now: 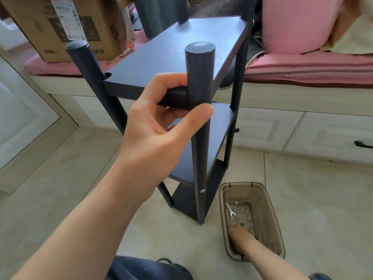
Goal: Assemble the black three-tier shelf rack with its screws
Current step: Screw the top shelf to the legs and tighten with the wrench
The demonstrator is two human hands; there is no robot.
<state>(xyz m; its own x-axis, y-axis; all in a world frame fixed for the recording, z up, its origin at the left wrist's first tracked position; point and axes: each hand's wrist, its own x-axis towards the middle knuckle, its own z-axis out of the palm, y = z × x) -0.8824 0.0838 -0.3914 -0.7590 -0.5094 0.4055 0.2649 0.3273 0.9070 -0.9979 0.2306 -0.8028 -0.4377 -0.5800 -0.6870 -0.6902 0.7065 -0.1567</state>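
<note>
The black three-tier shelf rack (175, 51) stands upright on the floor in front of me. My left hand (161, 118) grips the near corner of its top shelf, thumb pressed against the near post (198, 81). A silver screw head (202, 191) shows low on that post. My right hand (241, 236) reaches down into a brown translucent plastic bin (276, 219) at the lower right; its fingertips lie on the bin's floor near a small dark part. A small silver wrench (230, 210) and a small washer-like piece (236, 203) lie in the bin.
A cardboard box (66, 27) and pink cushions (302, 25) sit on a window bench behind the rack. White drawers with a black handle (362, 145) run below the bench. Beige tiled floor surrounds the rack. My knee in dark trousers (149, 268) is at the bottom.
</note>
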